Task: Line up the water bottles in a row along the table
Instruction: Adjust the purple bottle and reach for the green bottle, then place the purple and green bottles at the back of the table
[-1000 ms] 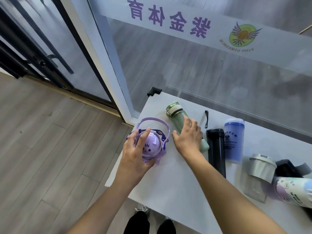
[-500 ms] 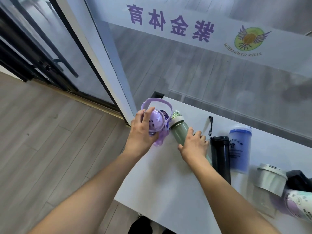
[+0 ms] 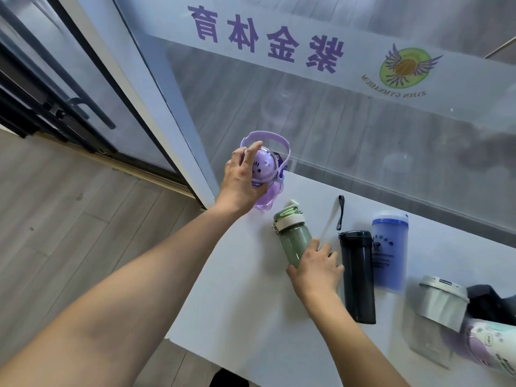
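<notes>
My left hand (image 3: 243, 180) grips the lid of a purple bottle (image 3: 266, 169) with a loop handle, near the white table's (image 3: 237, 303) far left corner. My right hand (image 3: 317, 270) holds the lower body of a green bottle (image 3: 294, 238) with a white cap, upright to the right of the purple one. Further right stand a black bottle (image 3: 357, 275), a blue cup (image 3: 389, 247) and a grey cup (image 3: 441, 303). A patterned purple bottle (image 3: 491, 344) is cut off at the right edge.
A glass wall (image 3: 335, 121) with purple lettering runs right behind the table. A glass door (image 3: 69, 93) and wooden floor (image 3: 69, 233) lie to the left. A black strap (image 3: 340, 213) lies behind the black bottle. A dark item (image 3: 488, 303) sits behind the grey cup.
My left hand has carried the purple bottle away from the front edge toward the far left corner. The green bottle sits nearer in my right hand, now apart from the purple one.
</notes>
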{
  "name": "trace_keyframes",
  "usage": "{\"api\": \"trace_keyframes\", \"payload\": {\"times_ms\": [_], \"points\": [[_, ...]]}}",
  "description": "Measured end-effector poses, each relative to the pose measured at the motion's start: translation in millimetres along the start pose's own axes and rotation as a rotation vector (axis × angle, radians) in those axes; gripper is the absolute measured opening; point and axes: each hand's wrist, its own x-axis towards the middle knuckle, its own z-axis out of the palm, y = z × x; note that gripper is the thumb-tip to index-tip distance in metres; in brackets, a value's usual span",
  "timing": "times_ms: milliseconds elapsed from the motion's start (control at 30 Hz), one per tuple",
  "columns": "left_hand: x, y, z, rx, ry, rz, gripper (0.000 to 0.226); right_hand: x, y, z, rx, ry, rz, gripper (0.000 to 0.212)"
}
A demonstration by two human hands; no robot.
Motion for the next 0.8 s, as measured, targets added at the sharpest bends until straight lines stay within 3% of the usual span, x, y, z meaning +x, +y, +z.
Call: {"api": "trace_keyframes", "payload": {"times_ms": [500,633,800], "points": [[15.9,9.3,5.5,0.001,-0.029,0.016,0.092,5.7,3.4,2.4,0.029,0.002,0.05,0.079],[8.3,14.3,-0.4,0.105,-0.05,0.054,0.1,20.3,-0.9,1.9,0.038,0.025,0.038,0.086],[-19.5,9.5,-2.8,0.352,0.015,0.276,0.073,30.4,-1.0,-9.1,0.155,-0.044,0.043,0.078]]}}
